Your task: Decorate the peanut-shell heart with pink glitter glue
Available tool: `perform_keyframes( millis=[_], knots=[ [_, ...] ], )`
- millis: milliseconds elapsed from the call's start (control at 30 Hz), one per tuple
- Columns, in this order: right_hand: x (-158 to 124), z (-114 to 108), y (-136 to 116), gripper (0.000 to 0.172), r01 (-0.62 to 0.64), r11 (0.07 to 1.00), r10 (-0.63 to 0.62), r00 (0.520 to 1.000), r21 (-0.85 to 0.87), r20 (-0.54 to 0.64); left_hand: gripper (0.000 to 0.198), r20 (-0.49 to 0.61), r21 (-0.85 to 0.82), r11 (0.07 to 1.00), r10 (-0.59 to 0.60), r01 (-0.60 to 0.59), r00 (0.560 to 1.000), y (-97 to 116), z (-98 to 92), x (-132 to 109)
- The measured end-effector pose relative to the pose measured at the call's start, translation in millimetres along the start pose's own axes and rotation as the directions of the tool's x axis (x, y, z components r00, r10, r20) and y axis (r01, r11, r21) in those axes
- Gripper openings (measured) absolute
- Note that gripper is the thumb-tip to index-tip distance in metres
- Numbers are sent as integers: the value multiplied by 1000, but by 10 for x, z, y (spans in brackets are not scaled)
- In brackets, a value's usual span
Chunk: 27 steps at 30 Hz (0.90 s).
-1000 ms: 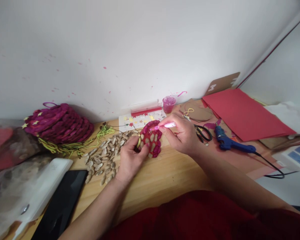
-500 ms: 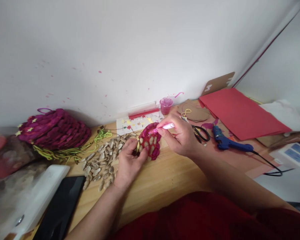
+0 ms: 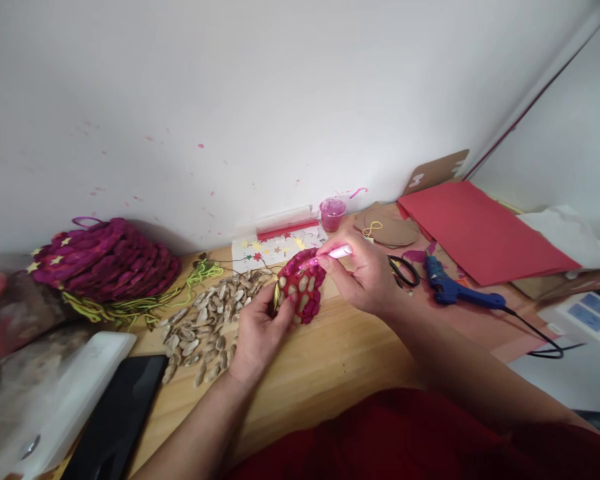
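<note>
A round red piece (image 3: 300, 285), rimmed with magenta-painted shells and bearing unpainted peanut shells inside, is tilted up above the wooden table. My left hand (image 3: 265, 327) grips its lower left edge between thumb and fingers, beside a yellow-green tassel (image 3: 277, 294). In my right hand (image 3: 363, 273) is a white-handled brush (image 3: 340, 251), pinched near its pink-covered tip, which meets the upper part of the rim. Loose peanut shells (image 3: 203, 323) lie in a pile left of my left hand. A plastic cup of magenta paint (image 3: 333, 213) stands by the wall.
Left: a stack of magenta shell-covered pieces (image 3: 113, 260), a white box-like object (image 3: 87, 393) and a black phone (image 3: 117, 417). Right: scissors (image 3: 405, 272), a blue glue gun (image 3: 460, 291) with a cord, red sheets (image 3: 485, 233). Behind: a paper with stars (image 3: 275, 248).
The view has shifted slightly. The brush tip remains at the upper rim of the round piece, and both hands keep their hold with only small movements.
</note>
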State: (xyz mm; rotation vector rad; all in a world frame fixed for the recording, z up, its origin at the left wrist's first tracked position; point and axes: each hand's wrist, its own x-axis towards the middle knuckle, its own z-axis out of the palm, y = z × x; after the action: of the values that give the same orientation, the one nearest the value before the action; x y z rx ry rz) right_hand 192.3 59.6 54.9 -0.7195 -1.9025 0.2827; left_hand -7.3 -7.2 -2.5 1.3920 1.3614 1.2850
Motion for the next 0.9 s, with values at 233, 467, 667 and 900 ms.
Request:
perform_keyframes(
  millis=[233, 467, 667, 900],
  knots=[
    [-7, 35, -9, 6, 18, 1000, -18, 1000, 5, -2, 30, -17, -57, 998, -9, 8, 1000, -14, 10, 0],
    [-14, 39, 13, 5, 59, 998, -58, 998, -36, 8, 22, -75, -21, 1000, -24, 23, 997, 27, 17, 1],
    [-8, 14, -8, 6, 20, 1000, -20, 1000, -9, -11, 23, -118, -33, 999, -5, 1, 993, 12, 17, 13],
    [-6, 28, -18, 6, 31, 1000, -31, 1000, -3, -2, 23, -144, 7, 1000, 11, -10, 990, -6, 15, 7]
  ],
)
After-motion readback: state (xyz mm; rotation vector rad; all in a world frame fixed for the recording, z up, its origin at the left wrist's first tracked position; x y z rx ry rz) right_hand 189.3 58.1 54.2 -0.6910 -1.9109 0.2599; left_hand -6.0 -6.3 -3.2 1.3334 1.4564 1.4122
